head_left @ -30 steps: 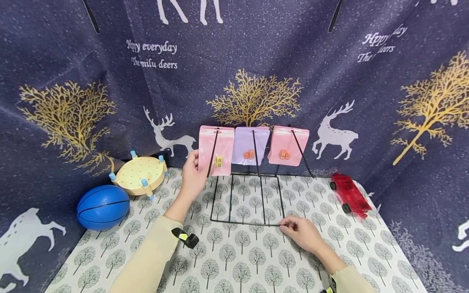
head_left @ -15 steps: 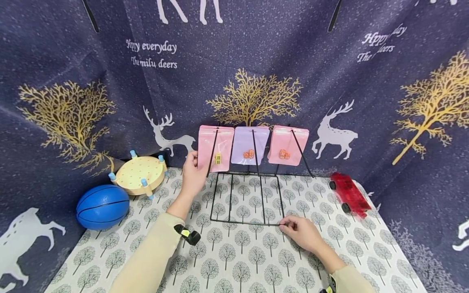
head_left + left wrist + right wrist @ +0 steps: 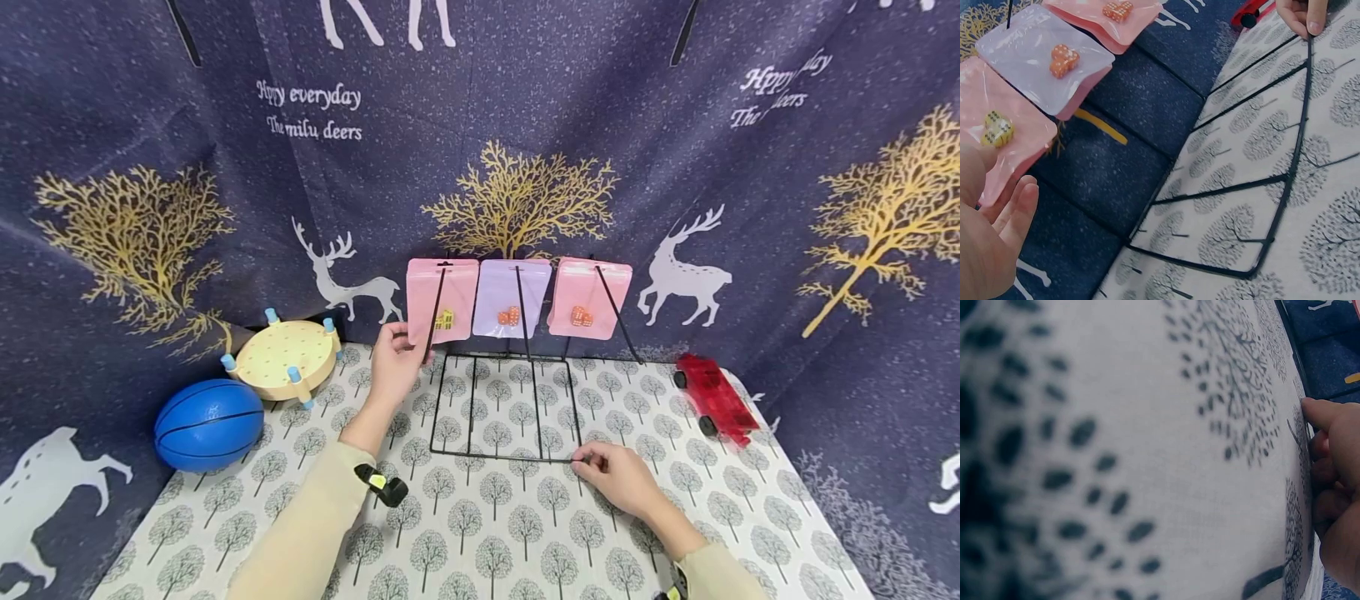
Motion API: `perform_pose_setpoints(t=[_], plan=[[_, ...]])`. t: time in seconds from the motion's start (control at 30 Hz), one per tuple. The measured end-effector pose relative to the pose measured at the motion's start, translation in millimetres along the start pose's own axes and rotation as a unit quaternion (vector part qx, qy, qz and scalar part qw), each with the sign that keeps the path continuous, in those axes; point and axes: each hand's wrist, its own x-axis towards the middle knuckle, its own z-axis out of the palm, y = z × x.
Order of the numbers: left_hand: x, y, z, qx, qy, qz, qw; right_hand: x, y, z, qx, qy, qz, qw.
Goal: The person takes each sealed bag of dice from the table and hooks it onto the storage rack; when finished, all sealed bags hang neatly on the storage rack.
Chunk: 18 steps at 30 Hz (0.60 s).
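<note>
A black wire display rack (image 3: 504,457) stands on the table. Three zip bags hang from its prongs: a left pink bag (image 3: 429,292) with yellow dice (image 3: 447,318), a purple bag (image 3: 495,292) with orange dice, and a right pink bag (image 3: 570,287) with orange dice. My left hand (image 3: 393,367) is at the lower edge of the left pink bag. In the left wrist view its fingers (image 3: 1021,209) are extended by the bag's corner, the thumb beside the dice. My right hand (image 3: 617,477) pinches the rack's front right corner.
A blue ball (image 3: 210,425) and a round pale-yellow stand with blue-tipped legs (image 3: 287,358) are at the left. A red toy car (image 3: 712,398) lies at the right. A deer-printed dark curtain (image 3: 480,100) hangs behind the tree-patterned tablecloth (image 3: 495,533).
The left pink bag's lower edge has risen and its yellow dice have shifted up and spread. My left hand has loosened from its side and moved slightly down. The right hand has stayed put.
</note>
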Motion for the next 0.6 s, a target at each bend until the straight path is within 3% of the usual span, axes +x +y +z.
perform_pose_setpoints(t=[0.17, 0.4, 0.6], plan=[[-5.2, -12.9, -4.7, -0.011, -0.003, -0.015, 0.9998, -1.0, 1, -1, 0.005, 0.004, -0.006, 1.0000], [-17.4, -26.2, -12.8, 0.036, -0.016, -0.026, 0.9989, -3.3, 6, -2, 0.023, 0.007, -0.001, 0.9997], [-25.4, -27.5, -22.6, 0.062, -0.023, -0.026, 0.9975, -3.1, 11, -7, 0.071, 0.002, 0.011, 0.9974]])
